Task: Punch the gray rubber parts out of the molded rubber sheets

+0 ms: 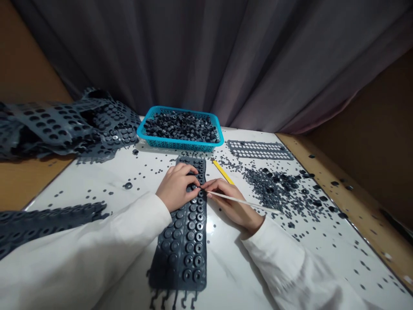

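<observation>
A dark grey moulded rubber sheet (pixel 176 254) with rows of round raised rings lies lengthwise before me on the white table. My left hand (pixel 177 187) lies over its upper middle, fingers curled and thumb pressed against the rings. From the right, my right hand (pixel 230 202) pinches a thin white stick (pixel 245 201), whose dark tip meets the sheet's right edge beside my left fingertips. What sits right at the tip is too small to make out.
Behind the sheet stands a blue basket (pixel 180 144) full of small black rubber pieces. Punched rubber sheets (pixel 51 122) are heaped at left, another sheet (pixel 48 224) nearer. A yellow strip (pixel 223 171), a perforated strip (pixel 261 150) and scattered black bits (pixel 274 187) lie at right.
</observation>
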Demonstrator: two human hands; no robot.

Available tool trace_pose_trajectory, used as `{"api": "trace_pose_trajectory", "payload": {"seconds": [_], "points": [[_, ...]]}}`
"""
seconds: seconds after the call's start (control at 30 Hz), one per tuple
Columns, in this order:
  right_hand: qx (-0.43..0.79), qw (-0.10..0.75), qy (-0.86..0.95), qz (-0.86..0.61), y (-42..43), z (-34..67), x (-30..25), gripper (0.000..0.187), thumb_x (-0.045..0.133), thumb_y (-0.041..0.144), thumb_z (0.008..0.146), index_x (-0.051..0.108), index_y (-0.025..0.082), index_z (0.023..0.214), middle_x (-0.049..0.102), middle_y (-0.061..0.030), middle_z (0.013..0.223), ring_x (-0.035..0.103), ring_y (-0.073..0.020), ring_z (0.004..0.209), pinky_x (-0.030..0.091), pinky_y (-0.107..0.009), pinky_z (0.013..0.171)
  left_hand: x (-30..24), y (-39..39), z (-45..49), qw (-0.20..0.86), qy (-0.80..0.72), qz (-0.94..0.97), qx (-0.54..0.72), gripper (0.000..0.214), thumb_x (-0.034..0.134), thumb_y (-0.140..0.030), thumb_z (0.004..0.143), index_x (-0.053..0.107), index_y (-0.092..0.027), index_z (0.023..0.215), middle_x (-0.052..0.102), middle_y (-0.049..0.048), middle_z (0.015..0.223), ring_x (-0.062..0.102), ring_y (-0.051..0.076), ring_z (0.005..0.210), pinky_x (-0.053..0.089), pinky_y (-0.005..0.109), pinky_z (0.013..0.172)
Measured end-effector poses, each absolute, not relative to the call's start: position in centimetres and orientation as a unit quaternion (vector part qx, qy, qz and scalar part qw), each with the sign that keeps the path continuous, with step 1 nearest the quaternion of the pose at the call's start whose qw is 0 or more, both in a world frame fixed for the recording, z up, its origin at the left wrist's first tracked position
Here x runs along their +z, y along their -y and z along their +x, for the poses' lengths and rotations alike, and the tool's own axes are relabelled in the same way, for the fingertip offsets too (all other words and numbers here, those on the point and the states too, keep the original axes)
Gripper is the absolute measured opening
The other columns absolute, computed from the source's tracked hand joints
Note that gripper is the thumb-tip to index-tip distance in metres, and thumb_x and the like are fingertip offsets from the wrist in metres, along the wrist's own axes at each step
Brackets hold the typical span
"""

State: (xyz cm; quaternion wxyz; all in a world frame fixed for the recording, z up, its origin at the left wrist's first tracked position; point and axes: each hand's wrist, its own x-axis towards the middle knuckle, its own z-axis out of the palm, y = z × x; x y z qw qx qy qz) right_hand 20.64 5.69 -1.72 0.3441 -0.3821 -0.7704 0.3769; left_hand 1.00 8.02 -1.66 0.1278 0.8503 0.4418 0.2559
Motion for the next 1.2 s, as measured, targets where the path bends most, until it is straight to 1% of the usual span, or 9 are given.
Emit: {"api": "trace_pose_trajectory", "payload": {"seconds": [0.13,0.23,0.33,0.47,0.57,0.63,0.83,1.0,1.2], "points": [[0.350,0.381,0.763,-0.388,-5.6,20.6,-1.4,0.011,0.051,0.027,0.088,0.057,0.018,0.086,0.061,-0.0099,0.100,0.057,-0.0199,0.095,0.046,-0.035,0.082,-1.1,-8.2,0.9,0.130,-0.444,0.853,0.241,0.008,0.060,-0.027,0.077,0.065,-0.021,0.082,0.059,0.0032,0.107,0.049,0.023,0.103,0.037,0.041,0.087],[0.287,0.420,0.758,-0.408,-4.8,20.4,0.1,0.009,0.054,0.025,0.085,0.059,0.019,0.082,0.062,-0.0060,0.083,0.059,-0.0178,0.080,0.047,-0.032,0.072,1.5,-8.2,0.5,0.130,-0.448,0.854,0.230,0.015,0.059,-0.028,0.078,0.063,-0.019,0.090,0.061,0.0042,0.101,0.052,0.022,0.097,0.041,0.037,0.083],[0.244,0.434,0.766,-0.407,-2.8,19.8,1.9,0.006,0.057,0.021,0.082,0.060,0.019,0.078,0.063,-0.0033,0.071,0.058,-0.0153,0.066,0.047,-0.028,0.062,5.1,-6.7,-0.3,0.129,-0.462,0.865,0.148,0.013,0.054,-0.026,0.079,0.065,-0.019,0.076,0.064,0.0023,0.076,0.058,0.019,0.073,0.044,0.031,0.068],[0.265,0.378,0.829,-0.316,0.9,18.7,1.9,0.007,0.054,0.017,0.082,0.061,0.018,0.084,0.064,-0.0061,0.072,0.059,-0.0151,0.065,0.047,-0.026,0.058,6.3,-0.4,-1.2,0.112,-0.430,0.895,0.035,0.021,0.057,-0.030,0.074,0.062,-0.023,0.055,0.054,-0.0007,0.049,0.051,0.016,0.047,0.040,0.028,0.052],[0.249,0.361,0.866,-0.241,2.8,18.5,0.1,0.011,0.053,0.014,0.081,0.060,0.017,0.089,0.065,-0.0086,0.074,0.058,-0.0161,0.068,0.048,-0.026,0.059,3.2,5.3,-1.5,0.063,-0.424,0.901,0.069,0.008,0.060,-0.034,0.070,0.066,-0.029,0.067,0.055,-0.0012,0.047,0.054,0.020,0.050,0.041,0.031,0.052],[0.227,0.355,0.880,-0.220,3.3,18.6,-0.9,0.012,0.053,0.013,0.082,0.059,0.017,0.091,0.065,-0.0103,0.080,0.058,-0.0171,0.073,0.048,-0.027,0.063,0.7,7.8,-1.7,0.023,-0.443,0.891,0.092,0.004,0.062,-0.028,0.066,0.066,-0.030,0.069,0.056,-0.0002,0.047,0.054,0.021,0.048,0.043,0.034,0.053],[0.204,0.314,0.904,-0.205,3.0,19.1,-1.2,0.012,0.051,0.017,0.085,0.057,0.017,0.095,0.065,-0.0123,0.089,0.058,-0.0179,0.081,0.049,-0.029,0.070,-1.2,8.1,-2.9,0.024,-0.331,0.928,0.169,0.024,0.051,-0.019,0.075,0.064,-0.030,0.092,0.061,-0.0025,0.051,0.056,0.019,0.047,0.048,0.035,0.053],[0.200,0.316,0.906,-0.197,2.9,19.0,-1.0,0.011,0.053,0.016,0.083,0.058,0.016,0.093,0.066,-0.0139,0.091,0.059,-0.0188,0.084,0.051,-0.030,0.073,-0.5,7.7,-3.0,0.031,-0.330,0.932,0.143,0.031,0.052,-0.017,0.072,0.063,-0.029,0.099,0.061,-0.0047,0.055,0.058,0.018,0.049,0.048,0.034,0.051],[0.156,0.311,0.918,-0.189,2.8,19.2,-1.5,0.013,0.054,0.017,0.084,0.057,0.017,0.097,0.066,-0.0147,0.107,0.058,-0.0188,0.102,0.050,-0.033,0.088,-1.4,8.1,-3.1,0.033,-0.341,0.927,0.153,0.034,0.052,-0.018,0.071,0.063,-0.028,0.102,0.064,-0.0031,0.060,0.059,0.019,0.051,0.048,0.034,0.054]]}}
